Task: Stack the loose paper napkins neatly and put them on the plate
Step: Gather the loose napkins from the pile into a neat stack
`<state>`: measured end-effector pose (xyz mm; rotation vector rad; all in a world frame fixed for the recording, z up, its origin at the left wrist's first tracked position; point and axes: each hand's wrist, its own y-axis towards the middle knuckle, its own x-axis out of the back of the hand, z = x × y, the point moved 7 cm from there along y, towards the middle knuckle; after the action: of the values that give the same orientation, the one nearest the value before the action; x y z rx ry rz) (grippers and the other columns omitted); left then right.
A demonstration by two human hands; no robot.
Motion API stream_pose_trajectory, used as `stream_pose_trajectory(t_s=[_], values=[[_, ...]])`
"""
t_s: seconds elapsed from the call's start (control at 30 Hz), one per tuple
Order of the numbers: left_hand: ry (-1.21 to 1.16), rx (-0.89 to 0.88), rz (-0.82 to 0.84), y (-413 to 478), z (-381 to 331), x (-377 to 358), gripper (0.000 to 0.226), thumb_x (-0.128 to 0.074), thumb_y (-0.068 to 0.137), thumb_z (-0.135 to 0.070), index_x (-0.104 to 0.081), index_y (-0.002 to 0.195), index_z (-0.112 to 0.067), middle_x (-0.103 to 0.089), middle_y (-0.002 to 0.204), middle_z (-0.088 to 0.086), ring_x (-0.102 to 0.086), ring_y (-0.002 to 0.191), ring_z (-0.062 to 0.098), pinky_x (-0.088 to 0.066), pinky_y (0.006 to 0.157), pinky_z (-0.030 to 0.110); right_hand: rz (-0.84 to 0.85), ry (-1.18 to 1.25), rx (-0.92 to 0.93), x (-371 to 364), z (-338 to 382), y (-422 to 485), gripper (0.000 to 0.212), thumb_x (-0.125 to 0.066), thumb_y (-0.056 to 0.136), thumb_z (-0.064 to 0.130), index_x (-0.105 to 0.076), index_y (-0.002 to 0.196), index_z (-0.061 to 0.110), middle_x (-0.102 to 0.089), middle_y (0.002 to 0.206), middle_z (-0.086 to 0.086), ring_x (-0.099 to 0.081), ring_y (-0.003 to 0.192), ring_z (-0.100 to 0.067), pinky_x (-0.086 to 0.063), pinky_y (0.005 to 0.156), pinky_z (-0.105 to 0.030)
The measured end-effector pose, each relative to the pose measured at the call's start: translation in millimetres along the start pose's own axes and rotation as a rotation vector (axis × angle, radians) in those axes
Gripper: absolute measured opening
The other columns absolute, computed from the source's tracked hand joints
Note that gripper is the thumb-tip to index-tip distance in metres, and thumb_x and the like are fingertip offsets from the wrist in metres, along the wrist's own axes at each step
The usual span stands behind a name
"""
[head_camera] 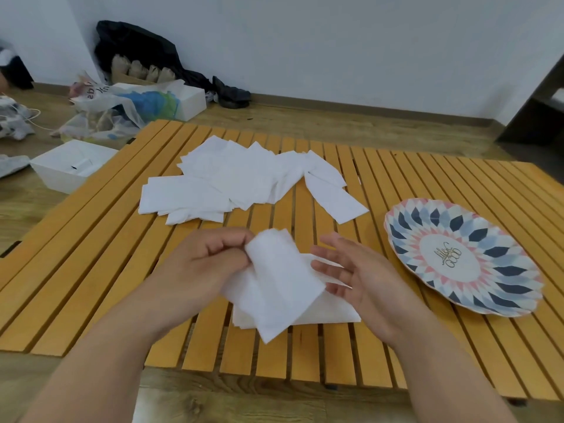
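Several loose white paper napkins (pixel 241 175) lie scattered across the far middle of the slatted wooden table (pixel 100 257). My left hand (pixel 210 261) pinches one white napkin (pixel 283 282) by its upper corner, holding it tilted above a small pile of napkins (pixel 329 312) near the table's front. My right hand (pixel 357 270) is beside that napkin, fingers straight and spread, fingertips touching the pile's upper edge. The plate (pixel 464 257), patterned in blue, pink and white with gold lettering at its centre, sits at the right of the table with nothing on it.
On the floor beyond the table's left corner stand a white open box (pixel 70 166), another white box (pixel 189 99), plastic bags (pixel 103 117) and dark clothing (pixel 137 47) against the wall. A dark furniture piece (pixel 540 108) stands at the far right.
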<state>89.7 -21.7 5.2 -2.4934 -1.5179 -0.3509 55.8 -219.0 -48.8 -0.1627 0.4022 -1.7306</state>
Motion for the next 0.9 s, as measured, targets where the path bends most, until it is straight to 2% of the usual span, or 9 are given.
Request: stream_pose_trajectory(t_s=[0.1,0.17,0.23,0.27,0.33,0.43,0.53,0.67,0.9], values=[[-0.185,-0.044,-0.094,0,-14,1,0.022,-0.049,0.084,-0.013,-0.071,0.079,-0.014,-0.068,0.087,0.012,-0.062,0.078,0.015,-0.045,0.072,0.027,0.192,0.008,-0.052,-19,7,0,0.069,-0.060,0.074,0.061,-0.055,0.130,0.021,-0.068,0.117,0.005,-0.065,0.104,-0.007,-0.048,0.095,-0.027],[-0.270,-0.044,-0.108,1,-18,-2,0.034,-0.048,0.089,-0.006,-0.075,0.075,-0.022,-0.070,0.080,0.003,-0.065,0.078,0.008,-0.047,0.066,0.020,0.222,0.053,-0.101,-23,7,-4,0.092,-0.065,0.067,0.068,-0.045,0.140,0.015,-0.062,0.123,0.003,-0.061,0.086,0.010,-0.047,0.074,-0.005],[-0.263,-0.021,-0.102,3,-17,-5,0.049,-0.039,0.094,0.000,-0.077,0.077,-0.026,-0.073,0.083,-0.004,-0.066,0.079,0.007,-0.048,0.067,0.021,0.309,0.132,-0.199,-28,3,-3,0.066,-0.061,0.079,0.057,-0.059,0.130,0.015,-0.062,0.124,-0.012,-0.068,0.085,-0.002,-0.053,0.073,-0.016],[-0.217,-0.010,-0.098,4,-15,-6,0.048,-0.037,0.094,0.000,-0.077,0.080,-0.023,-0.074,0.085,-0.002,-0.066,0.080,0.007,-0.049,0.069,0.023,0.390,0.198,-0.238,-30,3,-11,0.055,-0.064,0.079,0.053,-0.066,0.121,0.017,-0.066,0.117,-0.014,-0.069,0.091,-0.016,-0.056,0.077,-0.029],[-0.089,0.012,-0.099,8,-5,-4,0.039,-0.037,0.094,0.000,-0.073,0.085,-0.010,-0.069,0.086,0.009,-0.061,0.076,0.013,-0.044,0.070,0.026,0.500,0.249,-0.202,-25,6,-25,0.050,-0.081,0.067,0.044,-0.073,0.107,0.017,-0.070,0.107,-0.013,-0.069,0.090,-0.026,-0.058,0.070,-0.034],[0.098,0.063,-0.113,15,18,1,0.028,-0.038,0.093,-0.001,-0.064,0.081,-0.001,-0.059,0.077,0.018,-0.048,0.065,0.018,-0.034,0.060,0.028,0.284,0.015,-0.121,-2,3,-11,0.045,-0.080,0.070,0.026,-0.068,0.112,0.016,-0.072,0.110,-0.006,-0.066,0.103,-0.025,-0.057,0.078,-0.036],[0.321,0.094,-0.138,22,32,-1,0.028,-0.044,0.094,-0.007,-0.065,0.087,-0.023,-0.063,0.079,-0.013,-0.054,0.071,0.005,-0.040,0.059,0.023,0.016,-0.334,-0.019,16,1,2,0.016,-0.065,0.088,0.019,-0.066,0.103,0.024,-0.072,0.104,0.003,-0.065,0.101,-0.017,-0.054,0.087,-0.036],[0.481,0.118,-0.228,29,43,-1,0.030,-0.048,0.094,-0.009,-0.057,0.101,-0.037,-0.054,0.095,-0.021,-0.049,0.084,-0.005,-0.034,0.058,0.013,-0.090,-0.567,0.063,16,0,6,0.009,-0.058,0.093,0.020,-0.057,0.094,0.029,-0.064,0.100,0.007,-0.060,0.092,-0.009,-0.054,0.064,-0.022],[0.455,0.097,-0.426,26,38,24,0.024,-0.051,0.094,-0.011,-0.061,0.106,-0.029,-0.058,0.106,-0.010,-0.049,0.094,0.008,-0.034,0.060,0.013,-0.244,-0.844,0.118,19,-8,17,0.009,-0.056,0.092,0.030,-0.054,0.100,0.027,-0.060,0.094,0.007,-0.055,0.081,-0.007,-0.057,0.068,-0.032]])
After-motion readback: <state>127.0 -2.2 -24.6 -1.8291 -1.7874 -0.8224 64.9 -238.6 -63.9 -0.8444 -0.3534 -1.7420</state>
